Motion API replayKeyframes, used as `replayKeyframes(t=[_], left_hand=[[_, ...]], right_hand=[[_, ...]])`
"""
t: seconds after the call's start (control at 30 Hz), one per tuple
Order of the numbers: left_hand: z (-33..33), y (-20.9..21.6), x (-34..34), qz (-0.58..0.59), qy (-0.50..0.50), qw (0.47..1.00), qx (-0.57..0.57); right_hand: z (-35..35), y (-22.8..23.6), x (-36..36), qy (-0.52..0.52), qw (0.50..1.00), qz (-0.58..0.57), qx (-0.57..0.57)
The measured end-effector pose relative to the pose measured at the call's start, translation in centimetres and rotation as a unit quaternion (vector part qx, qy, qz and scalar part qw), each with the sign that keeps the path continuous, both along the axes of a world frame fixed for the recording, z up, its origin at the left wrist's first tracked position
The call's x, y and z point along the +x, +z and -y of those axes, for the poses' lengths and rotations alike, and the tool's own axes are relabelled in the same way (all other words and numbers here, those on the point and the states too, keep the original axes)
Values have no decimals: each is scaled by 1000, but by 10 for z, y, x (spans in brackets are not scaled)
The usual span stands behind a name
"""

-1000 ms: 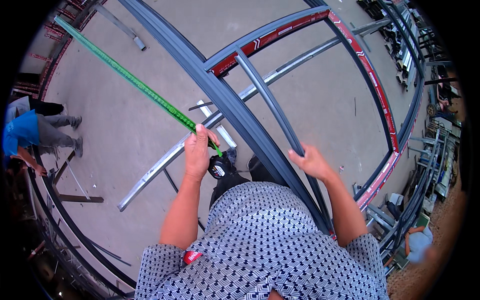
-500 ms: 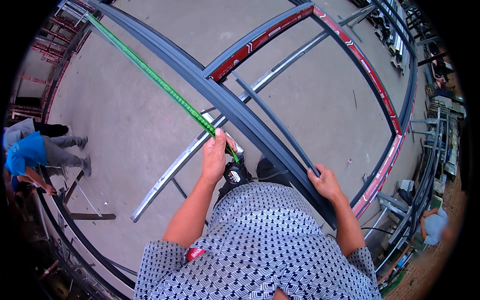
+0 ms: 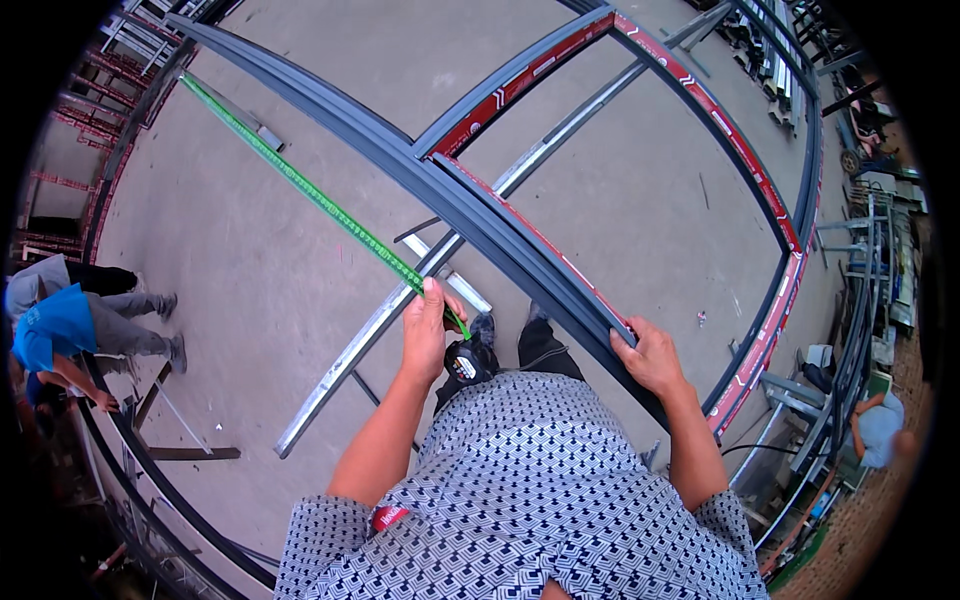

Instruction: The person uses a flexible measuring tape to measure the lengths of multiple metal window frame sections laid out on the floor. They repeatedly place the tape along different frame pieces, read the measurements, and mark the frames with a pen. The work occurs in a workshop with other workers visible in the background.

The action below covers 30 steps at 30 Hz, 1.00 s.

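Note:
My left hand (image 3: 428, 330) is closed around the green blade of a tape measure (image 3: 330, 208). From there the blade runs out to the far left, beside the long grey profile (image 3: 350, 123). Just below these fingers hangs the black tape case (image 3: 467, 360), against my waist. On the right, my right hand (image 3: 651, 356) grips the near end of a slim grey bar with a red edge (image 3: 535, 235). That bar lies along the inner side of the frame's long profile. Red printed film covers other members of the large grey frame (image 3: 700, 90).
A silvery metal beam (image 3: 350, 370) passes beneath the frame. At the left, a person in a blue shirt (image 3: 55, 325) leans over dark curved profiles (image 3: 180, 505). Another person (image 3: 880, 428) is at the far right. Stacked metal stock (image 3: 775, 80) lies at the back right.
The slim bar has swung against the long profile, its red edge now showing; it stood at an angle before. The tape blade's far end has dropped lower. Both hands keep their grip.

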<state>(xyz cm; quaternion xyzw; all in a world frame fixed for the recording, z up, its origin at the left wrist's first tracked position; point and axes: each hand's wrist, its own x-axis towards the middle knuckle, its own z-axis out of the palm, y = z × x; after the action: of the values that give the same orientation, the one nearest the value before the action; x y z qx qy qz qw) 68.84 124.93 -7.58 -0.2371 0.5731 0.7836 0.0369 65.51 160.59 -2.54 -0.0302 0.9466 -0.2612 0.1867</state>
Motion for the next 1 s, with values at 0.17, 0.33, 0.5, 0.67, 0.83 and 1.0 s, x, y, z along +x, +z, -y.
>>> replayKeyframes(t=[0.17, 0.33, 0.5, 0.67, 0.83, 1.0], left_hand=[[-5, 0, 2, 6, -1, 1000, -9], [-13, 5, 2, 3, -37, 999, -5], [-39, 22, -13, -38, -114, 993, -8], [-75, 29, -15, -76, -163, 983, 28], [-106, 20, -9, -114, -188, 974, 49], [-148, 17, -4, -110, -227, 964, 89]], right_hand=[[-2, 5, 9, 0, 999, -35, -1], [12, 16, 34, -42, 995, -82, -38], [45, 37, 43, -65, 989, -50, -126], [55, 36, 62, -50, 976, -50, -207], [50, 20, 75, -49, 970, -77, -225], [22, 12, 107, -112, 964, -99, -220]])
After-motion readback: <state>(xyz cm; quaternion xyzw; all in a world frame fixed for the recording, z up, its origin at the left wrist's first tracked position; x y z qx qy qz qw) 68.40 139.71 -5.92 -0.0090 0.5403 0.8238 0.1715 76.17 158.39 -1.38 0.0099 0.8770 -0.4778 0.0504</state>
